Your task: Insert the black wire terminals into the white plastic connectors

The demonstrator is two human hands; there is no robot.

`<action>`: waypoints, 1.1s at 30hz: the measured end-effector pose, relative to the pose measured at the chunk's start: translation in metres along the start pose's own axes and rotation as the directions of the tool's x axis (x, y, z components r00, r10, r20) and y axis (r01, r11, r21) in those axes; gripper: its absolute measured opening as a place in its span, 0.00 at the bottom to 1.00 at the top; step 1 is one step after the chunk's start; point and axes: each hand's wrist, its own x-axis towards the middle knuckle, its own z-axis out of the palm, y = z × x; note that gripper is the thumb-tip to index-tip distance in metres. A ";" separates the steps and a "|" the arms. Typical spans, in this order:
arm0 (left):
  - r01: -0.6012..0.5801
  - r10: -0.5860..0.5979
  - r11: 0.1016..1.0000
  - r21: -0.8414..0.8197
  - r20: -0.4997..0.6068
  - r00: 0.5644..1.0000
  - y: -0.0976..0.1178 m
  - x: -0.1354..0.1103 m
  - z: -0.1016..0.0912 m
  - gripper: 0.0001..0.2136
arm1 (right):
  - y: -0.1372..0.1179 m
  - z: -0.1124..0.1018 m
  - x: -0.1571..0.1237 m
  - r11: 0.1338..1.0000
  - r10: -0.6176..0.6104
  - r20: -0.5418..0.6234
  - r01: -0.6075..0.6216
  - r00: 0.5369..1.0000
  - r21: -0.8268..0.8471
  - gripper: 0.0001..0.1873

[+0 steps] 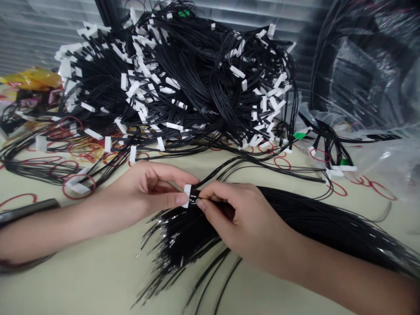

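At the middle of the bench [98, 280], in the head view, your left hand [147, 192] pinches a white connector [187, 194] between thumb and forefinger. Your right hand [243, 223], meeting it from 3 o'clock, is closed on a thin black wire [207, 199] at the connector's face. At 12 o'clock the heap [183, 83] already wears connectors. The loose bundle [311, 218], from 5 to 3 o'clock, shows bare ends, so I judge much remains.

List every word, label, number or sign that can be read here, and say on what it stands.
No text can be read.
White connector in the left hand, its wire in the right hand: no print shows.
White tags on the wire pile: too small to tell.
Yellow bag: blurred, unreadable.
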 end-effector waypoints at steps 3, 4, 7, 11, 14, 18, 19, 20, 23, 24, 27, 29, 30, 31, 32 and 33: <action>0.013 -0.013 1.000 -0.014 0.004 1.000 0.000 0.000 0.000 0.11 | -0.001 -0.003 0.002 0.993 0.063 0.035 -0.066 0.997 0.103 0.10; 0.020 -0.020 1.000 -0.022 0.001 1.000 0.000 0.000 0.000 0.11 | -0.002 -0.004 0.002 0.986 0.082 0.048 -0.088 0.996 0.140 0.10; 0.024 -0.024 0.999 -0.034 -0.004 1.000 0.000 0.000 0.000 0.10 | -0.004 -0.007 0.004 0.953 0.126 0.089 -0.145 0.988 0.266 0.09; 0.020 -0.021 0.999 -0.042 -0.005 1.000 -0.001 -0.002 0.000 0.10 | -0.004 -0.011 0.007 0.892 0.147 0.145 -0.195 0.978 0.407 0.09; 0.026 -0.026 0.999 -0.039 0.003 1.000 -0.001 -0.004 -0.001 0.11 | -0.005 -0.016 0.009 0.859 0.136 0.213 -0.222 0.968 0.461 0.09; 0.017 -0.016 0.999 -0.042 0.028 0.999 -0.001 -0.003 -0.001 0.11 | -0.007 -0.020 0.013 0.843 0.153 0.283 -0.275 0.947 0.462 0.09; 0.012 -0.011 0.999 -0.041 0.035 0.999 -0.001 -0.002 -0.001 0.11 | -0.007 -0.020 0.014 0.837 0.172 0.298 -0.299 0.939 0.458 0.09; 0.008 -0.006 0.999 -0.039 0.040 0.999 -0.001 -0.002 -0.001 0.11 | -0.007 -0.020 0.014 0.831 0.192 0.312 -0.323 0.930 0.452 0.09; -0.003 0.003 1.000 -0.028 0.031 1.000 -0.001 -0.003 0.000 0.12 | -0.007 -0.020 0.016 0.828 0.228 0.341 -0.366 0.912 0.425 0.08; -0.004 0.005 1.000 -0.023 0.024 1.000 0.000 -0.004 0.001 0.11 | -0.006 -0.020 0.016 0.832 0.229 0.347 -0.368 0.909 0.415 0.08; -0.032 0.032 0.999 0.019 -0.003 0.999 0.001 -0.007 0.005 0.11 | -0.003 -0.022 0.017 0.836 0.225 0.394 -0.385 0.891 0.391 0.09; -0.079 0.081 0.995 0.061 -0.020 0.997 0.002 -0.009 0.007 0.10 | -0.002 -0.023 0.016 0.840 0.225 0.421 -0.394 0.879 0.374 0.09; -0.100 0.102 0.992 0.076 -0.028 0.994 0.002 -0.009 0.008 0.10 | -0.001 -0.023 0.016 0.845 0.226 0.422 -0.392 0.878 0.363 0.09; -0.109 0.112 0.991 0.079 -0.036 0.993 0.001 -0.008 0.008 0.10 | -0.001 -0.023 0.015 0.855 0.227 0.411 -0.383 0.883 0.351 0.09; -0.106 0.108 0.992 0.069 -0.039 0.993 0.001 -0.008 0.009 0.10 | -0.001 -0.022 0.014 0.866 0.227 0.393 -0.369 0.891 0.337 0.09; -0.095 0.097 0.994 0.052 -0.039 0.995 0.001 -0.007 0.009 0.10 | -0.002 -0.020 0.013 0.877 0.226 0.369 -0.353 0.901 0.325 0.09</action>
